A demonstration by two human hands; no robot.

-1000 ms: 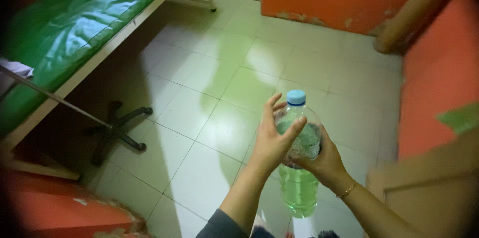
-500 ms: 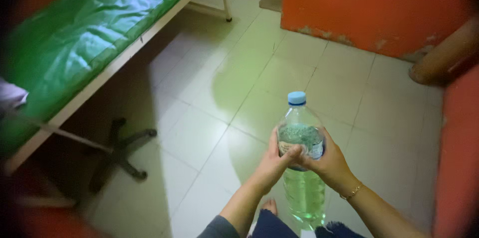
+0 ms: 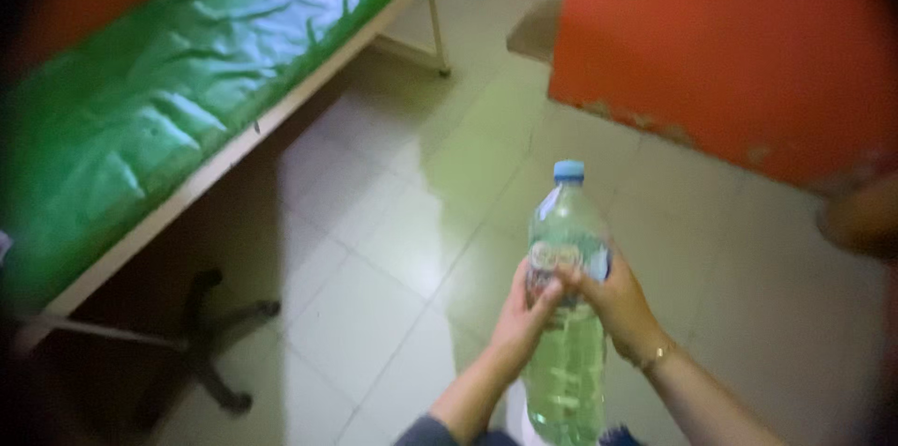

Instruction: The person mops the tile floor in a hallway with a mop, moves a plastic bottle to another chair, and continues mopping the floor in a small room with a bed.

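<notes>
A clear plastic bottle (image 3: 567, 222) with a blue cap stands upright in front of me, filled with pale liquid. My left hand (image 3: 524, 310) wraps its middle from the left, fingers across the label. From the right, my right hand (image 3: 617, 301) grips the same band; a thin bracelet sits on that wrist. The bottle's lower part shows between my forearms, and its base is cut off by the bottom of the frame.
A low bed with a green plastic-covered mattress (image 3: 168, 119) runs along the left. A black star-shaped chair base (image 3: 210, 352) sits under its near end. An orange wall block (image 3: 730, 44) stands ahead on the right. Pale floor tiles (image 3: 402, 231) lie between.
The view has tilted up and swung left, showing more of the bed. My left hand has slid from the bottle's neck down to its label band.
</notes>
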